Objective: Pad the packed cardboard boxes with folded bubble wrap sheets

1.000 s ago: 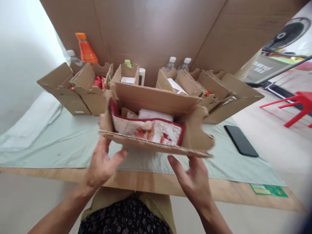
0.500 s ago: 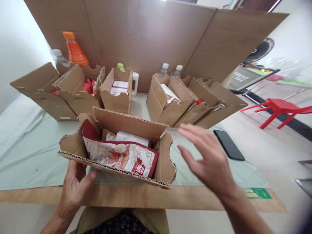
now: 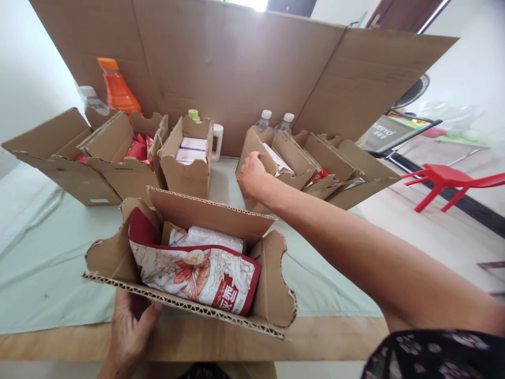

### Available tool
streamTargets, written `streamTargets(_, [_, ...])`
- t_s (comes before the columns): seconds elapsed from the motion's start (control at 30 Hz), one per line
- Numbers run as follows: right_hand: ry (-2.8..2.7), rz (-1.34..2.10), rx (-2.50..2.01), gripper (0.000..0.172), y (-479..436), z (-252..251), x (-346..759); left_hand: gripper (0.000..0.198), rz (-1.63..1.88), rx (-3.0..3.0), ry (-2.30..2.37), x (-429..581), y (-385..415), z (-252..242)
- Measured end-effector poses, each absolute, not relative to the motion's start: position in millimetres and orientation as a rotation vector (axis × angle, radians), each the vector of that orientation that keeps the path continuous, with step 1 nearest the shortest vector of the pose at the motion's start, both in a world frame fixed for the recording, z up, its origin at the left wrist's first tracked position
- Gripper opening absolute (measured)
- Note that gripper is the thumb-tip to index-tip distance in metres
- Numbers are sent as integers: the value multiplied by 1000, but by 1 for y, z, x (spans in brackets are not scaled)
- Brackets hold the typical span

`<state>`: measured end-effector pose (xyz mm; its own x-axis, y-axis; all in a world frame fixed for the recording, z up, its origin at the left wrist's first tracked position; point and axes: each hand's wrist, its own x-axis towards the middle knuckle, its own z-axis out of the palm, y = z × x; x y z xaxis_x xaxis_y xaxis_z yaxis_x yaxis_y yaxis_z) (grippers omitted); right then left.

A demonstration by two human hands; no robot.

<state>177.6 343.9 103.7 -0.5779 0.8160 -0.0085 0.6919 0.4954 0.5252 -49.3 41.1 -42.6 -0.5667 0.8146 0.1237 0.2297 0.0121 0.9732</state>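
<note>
Close in front of me, an open cardboard box (image 3: 211, 208) is tilted toward me. My left hand (image 3: 129, 322) grips its near lower side, the thumb against the outside and the other fingers hidden underneath. Inside lie a white and dark-red printed pouch (image 3: 189, 273) and a bubble-wrapped item (image 3: 215, 238). My right hand (image 3: 252, 172) reaches forward, its fingers curled over the left wall of another cardboard box (image 3: 246, 141) in the right-hand row. That box holds something white and flat (image 3: 278, 159).
At the left stand more cardboard boxes (image 3: 185, 176) with red packets (image 3: 138, 149) and white packs (image 3: 192, 149). Behind are an orange bottle (image 3: 118, 89), clear bottles (image 3: 263, 121) and a white mug (image 3: 217, 142), before an upright cardboard panel (image 3: 236, 58). A red stool (image 3: 445, 179) stands beyond.
My right hand has moved forward and left, from above the cloth to the box in the right-hand row. The near box, still in my left hand, appears slightly lower.
</note>
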Motion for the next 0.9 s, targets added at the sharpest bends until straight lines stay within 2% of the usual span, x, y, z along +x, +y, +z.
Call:
streamTargets(0.17, [2367,738,1385,29,372,83,180,41,1560,1070,1795,-50,37,-53])
streamTargets(0.33, [2415,737,1424,39,381,86,177,46,1552,1093,1742,-43,38,-40])
streamTargets(0.4, [2455,722,1419,36,377,94,174,51,1541,1108,1738,-40,39,-34])
streamTargets(0.53, [2570,695,1391,18,337,127,179,60,1560,1132,1694,-42,41,-34])
streamTargets(0.67, [2917,620,1591,29,256,156,220,61,1557,1121,1692,-50,41,-38])
streamTargets(0.73, [3139,428,1740,29,212,151,253,61,1546,1139,1675,-52,41,-38])
streamTargets(0.8, [3286,-85,1733,25,178,132,281,59,1555,1137,1654,-52,41,-37])
streamTargets(0.9, [3174,-959,1750,54,151,87,299,55,1610,1087,1613,-47,41,-33])
